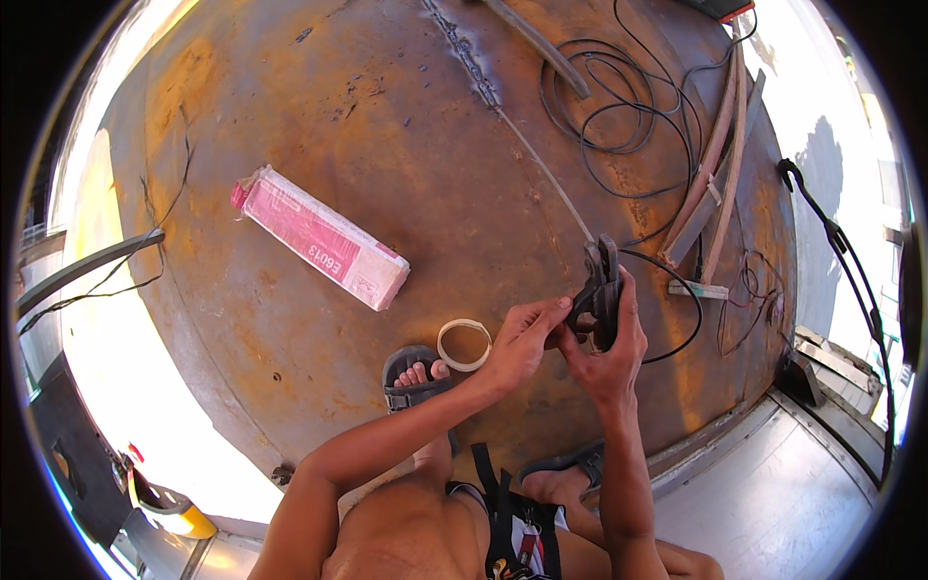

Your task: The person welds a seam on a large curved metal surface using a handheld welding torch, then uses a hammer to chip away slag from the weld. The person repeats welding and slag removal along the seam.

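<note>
My right hand (614,360) is wrapped round a black welding electrode holder (602,290), with its thumb and fingers on either side of the handle. A thin grey welding rod (549,176) slants from the holder's jaws up and left towards the end of a weld bead (466,60) on the rusty steel plate (329,135). Whether the rod's tip touches the plate, I cannot tell. From the left, my left hand (520,346) pinches the side of the same holder with closed fingertips. Its palm side is partly hidden.
A pink and white carton (324,237) lies left of centre, and a pale ring (464,345) sits beside my sandalled foot (418,377). Black cable (590,126) coils at the far right, near long metal strips (717,184). A curved bar (87,271) crosses the left edge.
</note>
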The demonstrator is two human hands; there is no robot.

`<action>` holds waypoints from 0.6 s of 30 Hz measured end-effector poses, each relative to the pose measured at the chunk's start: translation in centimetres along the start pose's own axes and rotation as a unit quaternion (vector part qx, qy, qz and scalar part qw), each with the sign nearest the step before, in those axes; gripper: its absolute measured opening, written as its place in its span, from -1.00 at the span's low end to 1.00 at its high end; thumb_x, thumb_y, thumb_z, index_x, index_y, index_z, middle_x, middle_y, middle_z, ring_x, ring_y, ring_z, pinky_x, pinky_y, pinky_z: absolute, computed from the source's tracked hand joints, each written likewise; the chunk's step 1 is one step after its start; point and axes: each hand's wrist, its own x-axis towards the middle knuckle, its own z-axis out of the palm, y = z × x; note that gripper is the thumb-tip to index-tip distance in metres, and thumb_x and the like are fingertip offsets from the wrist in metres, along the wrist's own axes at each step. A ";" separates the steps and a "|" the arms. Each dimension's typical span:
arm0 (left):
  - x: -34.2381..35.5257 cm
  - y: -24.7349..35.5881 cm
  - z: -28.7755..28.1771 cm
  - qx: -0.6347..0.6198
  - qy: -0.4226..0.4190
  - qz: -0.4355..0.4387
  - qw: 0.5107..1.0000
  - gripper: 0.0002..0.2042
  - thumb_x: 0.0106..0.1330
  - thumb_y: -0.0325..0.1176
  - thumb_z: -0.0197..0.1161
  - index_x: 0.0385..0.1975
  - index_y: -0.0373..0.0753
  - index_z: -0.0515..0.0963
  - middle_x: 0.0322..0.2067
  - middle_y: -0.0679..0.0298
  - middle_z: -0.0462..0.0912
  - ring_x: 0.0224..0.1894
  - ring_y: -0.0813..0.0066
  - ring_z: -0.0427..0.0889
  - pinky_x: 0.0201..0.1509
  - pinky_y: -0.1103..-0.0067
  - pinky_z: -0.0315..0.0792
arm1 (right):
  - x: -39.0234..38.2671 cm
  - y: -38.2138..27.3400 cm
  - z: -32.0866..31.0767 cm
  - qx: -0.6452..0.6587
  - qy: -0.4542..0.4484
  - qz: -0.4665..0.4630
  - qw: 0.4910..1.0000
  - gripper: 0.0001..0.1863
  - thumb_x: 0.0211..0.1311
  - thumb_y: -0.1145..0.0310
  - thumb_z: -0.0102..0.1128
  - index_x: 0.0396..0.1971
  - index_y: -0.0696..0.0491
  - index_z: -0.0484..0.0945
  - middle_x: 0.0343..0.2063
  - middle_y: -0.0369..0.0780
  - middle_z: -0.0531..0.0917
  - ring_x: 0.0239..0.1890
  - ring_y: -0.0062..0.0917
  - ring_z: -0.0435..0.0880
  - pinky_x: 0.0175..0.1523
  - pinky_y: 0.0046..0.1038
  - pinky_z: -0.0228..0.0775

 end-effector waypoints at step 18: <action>0.0 0.0 -0.2 -0.007 -0.010 0.003 1.000 -0.51 0.67 -0.11 0.05 0.28 -0.45 0.54 -0.31 0.20 0.74 -0.19 0.44 0.76 0.13 0.48 0.63 | 0.1 -0.3 0.1 0.015 -0.005 0.020 1.000 0.01 -0.03 0.37 0.64 0.45 0.22 0.29 -0.04 0.01 0.73 -0.15 -0.23 0.83 -0.07 -0.30 0.69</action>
